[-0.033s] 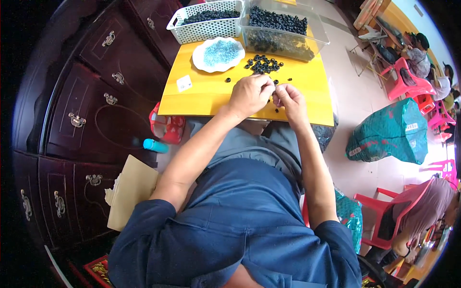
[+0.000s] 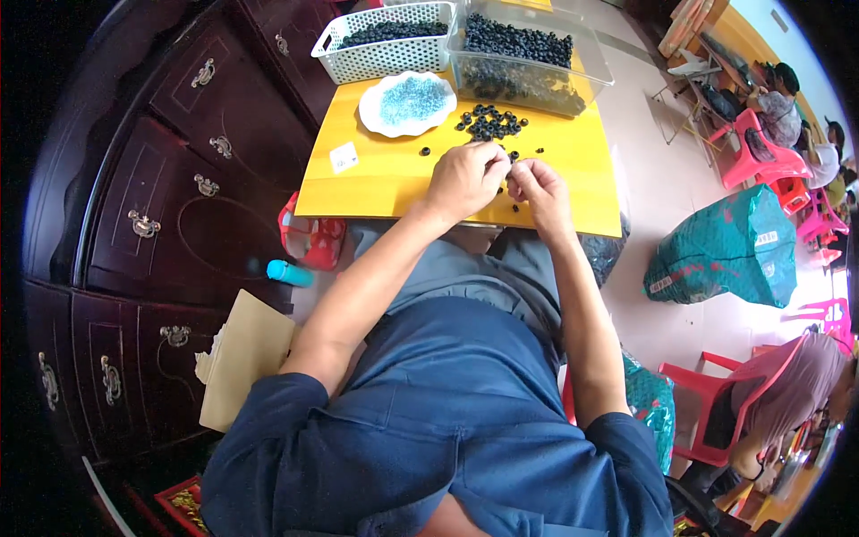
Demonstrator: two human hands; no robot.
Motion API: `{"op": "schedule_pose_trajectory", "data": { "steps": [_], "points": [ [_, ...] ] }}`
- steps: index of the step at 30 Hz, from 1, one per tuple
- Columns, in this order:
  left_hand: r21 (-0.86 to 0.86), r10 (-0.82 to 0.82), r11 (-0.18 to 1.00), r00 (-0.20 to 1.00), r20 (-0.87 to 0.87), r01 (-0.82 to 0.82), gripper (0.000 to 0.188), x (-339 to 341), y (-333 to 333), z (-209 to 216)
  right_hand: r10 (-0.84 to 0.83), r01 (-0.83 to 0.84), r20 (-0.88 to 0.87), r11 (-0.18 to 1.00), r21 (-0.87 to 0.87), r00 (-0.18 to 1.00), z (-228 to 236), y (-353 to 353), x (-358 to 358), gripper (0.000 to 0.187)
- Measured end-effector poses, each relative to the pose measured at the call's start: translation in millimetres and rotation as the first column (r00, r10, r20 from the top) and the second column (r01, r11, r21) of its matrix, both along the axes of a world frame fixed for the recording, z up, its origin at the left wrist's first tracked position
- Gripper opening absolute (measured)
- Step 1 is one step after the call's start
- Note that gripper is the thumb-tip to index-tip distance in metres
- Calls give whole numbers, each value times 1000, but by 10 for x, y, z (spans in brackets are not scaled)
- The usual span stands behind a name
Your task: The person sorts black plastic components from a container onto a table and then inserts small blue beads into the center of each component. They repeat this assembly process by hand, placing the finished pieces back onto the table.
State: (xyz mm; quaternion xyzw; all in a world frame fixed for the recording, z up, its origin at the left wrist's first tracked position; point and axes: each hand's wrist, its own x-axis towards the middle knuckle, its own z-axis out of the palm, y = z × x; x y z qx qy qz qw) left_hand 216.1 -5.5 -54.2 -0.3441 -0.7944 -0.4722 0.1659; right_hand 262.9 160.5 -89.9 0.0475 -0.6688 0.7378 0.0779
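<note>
Close together over the near part of the yellow table [image 2: 358, 192], both of my hands work with pinched fingertips. My left hand [image 2: 465, 176] is closed with its fingers curled, and what it grips is hidden. Just to its right, my right hand [image 2: 542, 190] pinches with thumb and forefinger; anything between them is too small to make out. A small black ring [image 2: 514, 156] shows by the fingertips. Beyond the hands lies a loose pile of small black ring-shaped parts [image 2: 490, 121]. One single black part [image 2: 425, 151] rests left of the pile.
At the table's far side stand a white perforated basket [image 2: 380, 61] and a clear plastic bin [image 2: 519, 76], both holding black parts. A white scalloped plate [image 2: 369, 112] bears blue bits. A white square label [image 2: 343, 157] lies left. A teal sack [image 2: 720, 246] stands on the floor right; people sit beyond.
</note>
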Motion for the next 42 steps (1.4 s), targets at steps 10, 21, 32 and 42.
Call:
{"op": "schedule_pose_trajectory", "data": {
  "steps": [10, 21, 32, 42],
  "points": [
    [132, -12, 991, 952, 306, -30, 9, 34, -55, -199, -203, 230, -111, 894, 383, 973, 84, -151, 95, 11],
    [106, -67, 992, 998, 7, 66, 5, 132, -121, -18, 263, -182, 193, 915, -360, 945, -46, 29, 37, 11],
    [136, -68, 989, 996, 52, 60, 5, 173, -135, -6, 163, -127, 163, 969, -214, 973, -21, -28, 55, 15],
    [323, -181, 946, 856, 484, 17, 10, 94, -115, -261, -164, 181, -77, 895, 408, 983, 258, -206, 191, 11]
  ]
}}
